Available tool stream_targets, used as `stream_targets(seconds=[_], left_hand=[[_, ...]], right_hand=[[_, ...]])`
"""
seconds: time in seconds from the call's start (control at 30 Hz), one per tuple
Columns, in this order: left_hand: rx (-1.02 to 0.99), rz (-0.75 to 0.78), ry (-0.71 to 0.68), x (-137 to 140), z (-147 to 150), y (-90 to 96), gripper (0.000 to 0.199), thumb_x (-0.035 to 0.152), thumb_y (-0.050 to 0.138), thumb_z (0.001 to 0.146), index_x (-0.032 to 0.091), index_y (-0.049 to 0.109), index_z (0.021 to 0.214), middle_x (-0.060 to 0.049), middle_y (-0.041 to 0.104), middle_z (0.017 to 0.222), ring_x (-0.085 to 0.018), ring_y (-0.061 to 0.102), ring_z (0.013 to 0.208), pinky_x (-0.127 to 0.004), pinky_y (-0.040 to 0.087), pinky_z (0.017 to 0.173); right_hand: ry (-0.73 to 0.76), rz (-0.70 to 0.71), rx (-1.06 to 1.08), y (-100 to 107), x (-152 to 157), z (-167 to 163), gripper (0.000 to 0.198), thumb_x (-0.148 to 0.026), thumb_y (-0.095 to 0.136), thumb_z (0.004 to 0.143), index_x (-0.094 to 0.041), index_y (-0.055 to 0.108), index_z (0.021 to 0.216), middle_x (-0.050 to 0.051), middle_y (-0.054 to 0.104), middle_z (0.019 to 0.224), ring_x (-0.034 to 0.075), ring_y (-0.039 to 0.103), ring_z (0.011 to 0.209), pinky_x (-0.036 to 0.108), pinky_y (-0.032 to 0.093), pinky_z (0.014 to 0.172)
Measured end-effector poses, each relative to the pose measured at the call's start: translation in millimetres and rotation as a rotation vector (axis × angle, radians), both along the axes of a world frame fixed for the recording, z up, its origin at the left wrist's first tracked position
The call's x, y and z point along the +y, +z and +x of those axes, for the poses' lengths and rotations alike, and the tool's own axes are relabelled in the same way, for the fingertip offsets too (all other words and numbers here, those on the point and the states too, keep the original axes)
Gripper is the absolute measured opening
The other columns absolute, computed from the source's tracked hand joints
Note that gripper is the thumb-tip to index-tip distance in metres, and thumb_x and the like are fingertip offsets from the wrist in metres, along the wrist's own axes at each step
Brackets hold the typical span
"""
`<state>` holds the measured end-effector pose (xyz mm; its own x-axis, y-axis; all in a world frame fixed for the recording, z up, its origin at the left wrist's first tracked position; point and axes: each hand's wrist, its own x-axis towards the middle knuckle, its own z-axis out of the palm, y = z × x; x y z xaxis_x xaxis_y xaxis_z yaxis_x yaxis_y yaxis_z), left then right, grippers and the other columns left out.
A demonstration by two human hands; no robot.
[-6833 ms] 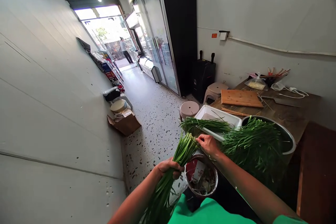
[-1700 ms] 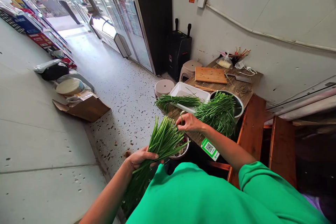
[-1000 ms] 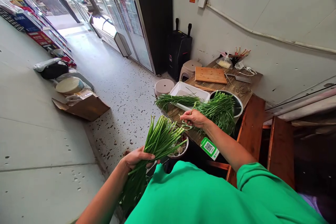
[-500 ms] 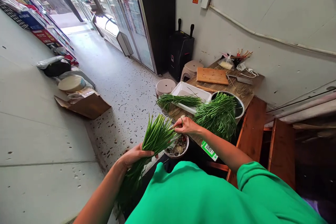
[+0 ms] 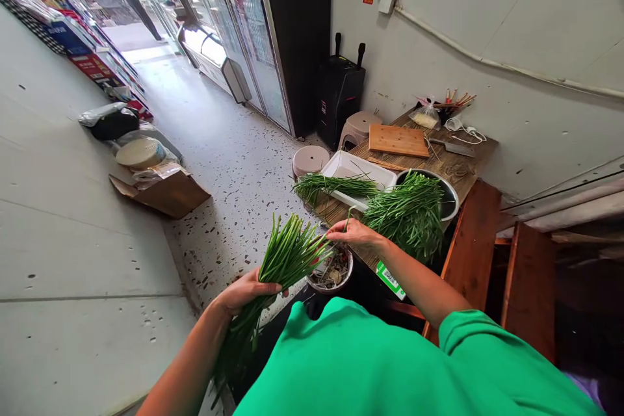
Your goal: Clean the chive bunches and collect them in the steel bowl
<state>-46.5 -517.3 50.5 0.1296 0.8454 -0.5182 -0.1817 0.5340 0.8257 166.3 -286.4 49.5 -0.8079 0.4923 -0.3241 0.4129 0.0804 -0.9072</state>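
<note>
My left hand [image 5: 248, 290] is wrapped around a thick bunch of garlic chives [image 5: 287, 257], pale cut ends up and leaves hanging down. At the right side of those ends, my right hand [image 5: 351, 232] is closed in a pinch, and a green chive stalk [image 5: 348, 216] pokes up out of its fingers. What the fingertips touch is too small to make out fully. Just below them stands a round bin [image 5: 349, 276] with dry scraps inside. A big heap of chives [image 5: 407, 211] lies over a metal basin [image 5: 451, 198]; a smaller bundle [image 5: 336, 186] rests across a white tray [image 5: 348, 162].
The wooden table [image 5: 451, 169] also carries a cutting board [image 5: 398, 141], a cleaver [image 5: 453, 147] and a plastic bag [image 5: 425, 118]. Stools [image 5: 311, 159] and a black speaker [image 5: 340, 101] stand behind. A wooden bench [image 5: 470, 240] is at right, a cardboard box [image 5: 170, 195] at left.
My right hand has shifted slightly right relative to the bunch, and the green stalk now stands higher above its fingers. The left hand keeps its hold. The whole view has moved a little.
</note>
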Motion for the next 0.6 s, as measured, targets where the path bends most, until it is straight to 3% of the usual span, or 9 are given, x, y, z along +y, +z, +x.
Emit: stream_targets(seconds=[0.13,0.27,0.37,0.43,0.53,0.6], left_hand=[[0.016,0.003,-0.038,3,1,-6.0,0.033,0.037,0.076,0.063,0.01,0.064,0.078,-0.005,0.064,0.073,-0.007,0.045,0.048,-0.02,0.032,0.044],[0.065,0.01,-0.046,5,5,-10.0,0.032,0.037,0.075,0.064,0.01,0.064,0.077,-0.003,0.062,0.069,-0.006,0.041,0.048,-0.019,0.03,0.044],[0.11,0.023,-0.071,7,9,-5.2,0.033,0.038,0.074,0.065,0.009,0.065,0.078,-0.003,0.061,0.068,-0.007,0.04,0.05,-0.02,0.03,0.045],[0.143,0.042,-0.083,9,11,-0.1,0.033,0.038,0.073,0.064,0.01,0.065,0.079,-0.004,0.063,0.071,-0.008,0.043,0.054,-0.02,0.032,0.049],[0.183,0.078,-0.089,11,13,5.6,0.033,0.037,0.073,0.063,0.011,0.064,0.082,-0.005,0.066,0.076,-0.013,0.051,0.065,-0.023,0.037,0.057],[0.191,0.102,-0.094,13,13,6.2,0.032,0.035,0.072,0.063,0.011,0.064,0.083,-0.005,0.067,0.078,-0.016,0.054,0.071,-0.025,0.039,0.063]], right_hand=[[-0.016,0.091,-0.117,-3,-12,-12,0.026,-0.026,0.075,0.055,-0.012,0.068,0.076,-0.004,0.054,0.057,0.006,0.044,0.052,0.019,0.032,0.047],[-0.216,0.163,-0.173,-12,-9,-15,0.004,-0.015,0.065,0.063,-0.011,0.064,0.063,-0.002,0.055,0.054,0.007,0.045,0.052,0.019,0.033,0.048],[-0.296,0.195,-0.135,-11,-2,-10,0.011,-0.018,0.059,0.071,-0.011,0.067,0.071,0.0,0.058,0.058,0.007,0.047,0.053,0.019,0.035,0.05],[-0.189,0.115,-0.102,-8,-1,-8,0.019,-0.028,0.06,0.074,-0.012,0.07,0.077,0.0,0.061,0.061,0.007,0.047,0.052,0.019,0.036,0.05],[0.038,-0.014,-0.076,-5,-5,-11,0.027,-0.036,0.072,0.064,-0.012,0.072,0.076,0.0,0.062,0.06,0.007,0.047,0.052,0.018,0.034,0.048],[0.043,-0.1,-0.06,-6,-6,-14,0.026,-0.033,0.076,0.057,-0.011,0.071,0.071,-0.001,0.061,0.057,0.006,0.046,0.051,0.018,0.033,0.047]])
